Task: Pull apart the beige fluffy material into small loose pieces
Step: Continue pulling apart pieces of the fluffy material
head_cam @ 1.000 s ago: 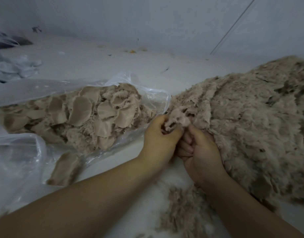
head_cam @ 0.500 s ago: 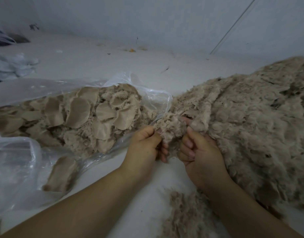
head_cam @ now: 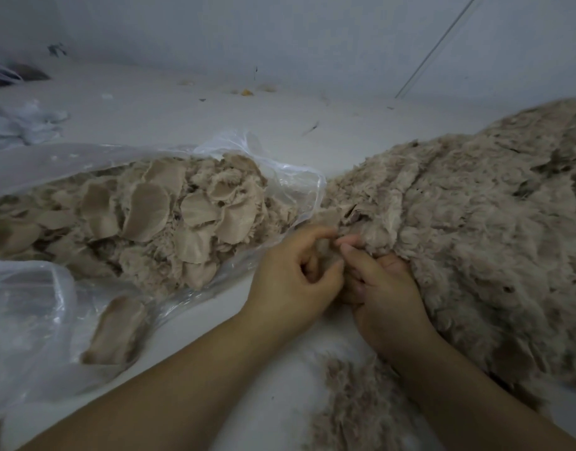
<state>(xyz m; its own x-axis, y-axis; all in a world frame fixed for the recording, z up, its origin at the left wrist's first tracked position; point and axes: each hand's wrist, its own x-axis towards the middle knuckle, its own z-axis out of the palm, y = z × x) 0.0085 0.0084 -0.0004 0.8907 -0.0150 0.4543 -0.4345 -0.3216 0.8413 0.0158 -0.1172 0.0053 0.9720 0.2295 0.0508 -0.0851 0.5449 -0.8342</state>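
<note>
A big heap of beige fluffy material (head_cam: 468,229) fills the right side of the white floor. At its near-left edge both hands meet. My left hand (head_cam: 293,281) has its fingers curled and pinches a small beige tuft between thumb and fingertips. My right hand (head_cam: 384,288) lies half under the heap's edge, its fingers curled round the fluff right beside the left hand. A clear plastic bag (head_cam: 290,177) on the left lies open and holds several flat, rounded beige pieces (head_cam: 147,216).
Loose beige fibres (head_cam: 355,398) lie on the floor between my forearms. One beige piece (head_cam: 114,330) sits inside the bag's near fold. Crumpled white plastic (head_cam: 20,122) lies at the far left. A grey wall runs along the back.
The two hands had drawn apart with a tuft stretched between them; now they are close together again at the heap's edge, gripping the fluff lower down.
</note>
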